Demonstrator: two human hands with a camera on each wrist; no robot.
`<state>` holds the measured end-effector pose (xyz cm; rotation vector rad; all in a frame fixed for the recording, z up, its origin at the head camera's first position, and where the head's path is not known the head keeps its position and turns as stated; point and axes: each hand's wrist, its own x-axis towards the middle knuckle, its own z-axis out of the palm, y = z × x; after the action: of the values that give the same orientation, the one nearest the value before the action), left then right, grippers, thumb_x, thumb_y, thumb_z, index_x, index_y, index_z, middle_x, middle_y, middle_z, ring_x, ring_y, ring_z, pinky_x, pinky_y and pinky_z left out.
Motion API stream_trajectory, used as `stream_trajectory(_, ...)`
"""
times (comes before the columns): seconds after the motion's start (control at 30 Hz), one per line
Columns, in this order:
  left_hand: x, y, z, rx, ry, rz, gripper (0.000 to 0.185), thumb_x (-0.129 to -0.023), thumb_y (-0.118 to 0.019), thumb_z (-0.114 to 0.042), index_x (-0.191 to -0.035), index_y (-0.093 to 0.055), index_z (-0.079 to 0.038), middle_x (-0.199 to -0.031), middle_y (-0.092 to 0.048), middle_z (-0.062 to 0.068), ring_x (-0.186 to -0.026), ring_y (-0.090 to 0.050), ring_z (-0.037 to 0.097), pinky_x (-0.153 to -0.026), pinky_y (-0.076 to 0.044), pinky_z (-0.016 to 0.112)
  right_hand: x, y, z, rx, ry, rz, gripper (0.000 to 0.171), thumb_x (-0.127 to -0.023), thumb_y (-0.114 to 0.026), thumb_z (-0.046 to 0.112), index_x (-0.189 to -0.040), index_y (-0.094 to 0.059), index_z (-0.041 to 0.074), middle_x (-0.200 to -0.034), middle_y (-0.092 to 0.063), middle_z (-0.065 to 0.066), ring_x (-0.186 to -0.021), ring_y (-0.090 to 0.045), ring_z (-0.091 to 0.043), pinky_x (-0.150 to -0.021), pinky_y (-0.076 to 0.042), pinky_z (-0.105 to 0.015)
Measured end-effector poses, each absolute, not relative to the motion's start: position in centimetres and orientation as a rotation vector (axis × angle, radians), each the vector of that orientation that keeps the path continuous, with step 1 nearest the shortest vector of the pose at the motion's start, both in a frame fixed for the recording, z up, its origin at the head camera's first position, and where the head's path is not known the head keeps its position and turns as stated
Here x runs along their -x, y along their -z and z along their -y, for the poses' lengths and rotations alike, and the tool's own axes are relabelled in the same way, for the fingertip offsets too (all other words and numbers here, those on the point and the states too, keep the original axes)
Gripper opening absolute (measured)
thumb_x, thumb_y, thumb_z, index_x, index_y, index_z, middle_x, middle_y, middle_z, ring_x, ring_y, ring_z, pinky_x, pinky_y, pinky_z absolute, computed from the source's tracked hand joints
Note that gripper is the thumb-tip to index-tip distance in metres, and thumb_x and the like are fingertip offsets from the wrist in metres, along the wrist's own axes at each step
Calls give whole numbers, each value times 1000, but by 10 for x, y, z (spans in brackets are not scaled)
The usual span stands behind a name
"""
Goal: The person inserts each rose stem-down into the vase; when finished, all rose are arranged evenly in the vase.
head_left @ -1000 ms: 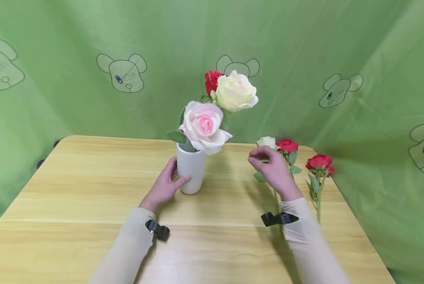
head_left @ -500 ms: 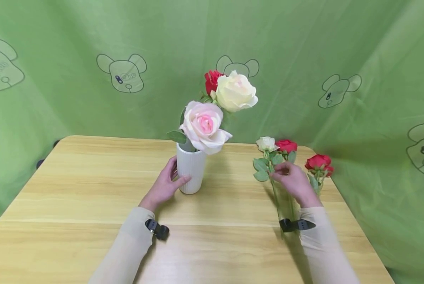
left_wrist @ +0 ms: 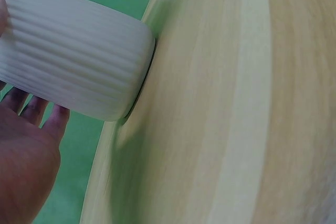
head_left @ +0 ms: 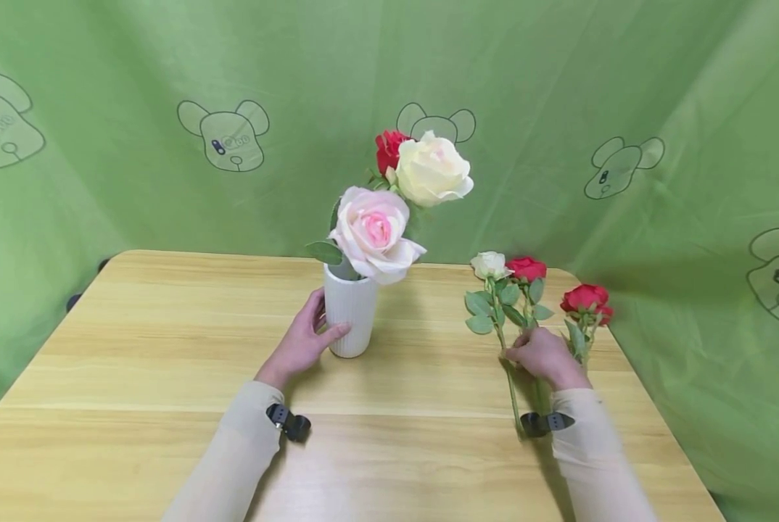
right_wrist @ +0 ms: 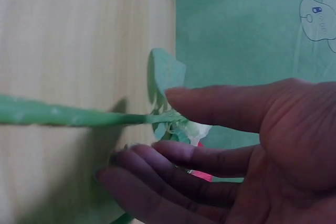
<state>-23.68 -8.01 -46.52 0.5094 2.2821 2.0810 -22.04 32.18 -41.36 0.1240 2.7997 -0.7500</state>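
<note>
A white ribbed vase [head_left: 352, 315] stands on the table, and my left hand [head_left: 301, 344] holds its lower side, thumb in front and fingers behind. In the vase are a pale pink rose [head_left: 378, 230], a cream rose [head_left: 434, 170] and a red rose [head_left: 389, 151]. My right hand [head_left: 545, 357] is at the stem of a white rose [head_left: 490, 265] lying on the table. In the right wrist view the thumb and fingers stand on either side of the green stem [right_wrist: 73, 116], with a gap between thumb and forefinger.
Beside the white rose lies a red rose [head_left: 526, 268], its lower stem partly hidden by my right hand. Another red rose [head_left: 585, 299] is farther right, near the edge of the wooden table [head_left: 167, 326]. A green curtain [head_left: 311, 72] hangs behind and around.
My right hand has moved from over the white rose's head to the right and down toward me, alongside its stem. The left hand and vase have stayed in place.
</note>
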Motion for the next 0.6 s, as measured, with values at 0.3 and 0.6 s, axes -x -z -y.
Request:
stream_trajectory(0.3, 236, 464, 80, -519, -2084, -2280, 76, -90, -71, -12, -152, -27, -5, -154, -31, 19, -140, -31, 30, -115, -28, 42, 218, 421, -323, -140, 690, -2790, 17, -85, -73, 17, -87, -70, 0, -83, -64, -9, -74, -57, -24, -60, -48, -34)
stream_trajectory(0.6, 237, 465, 80, -519, -2087, -2282, 75, -91, -71, -13, -151, -28, -5, -153, -33, 17, -139, -33, 28, -114, -32, 41, 217, 425, -320, -167, 931, -2670, 12, -89, -67, 5, -91, -64, -6, -82, -65, -13, -64, -65, -23, -60, -57, -36)
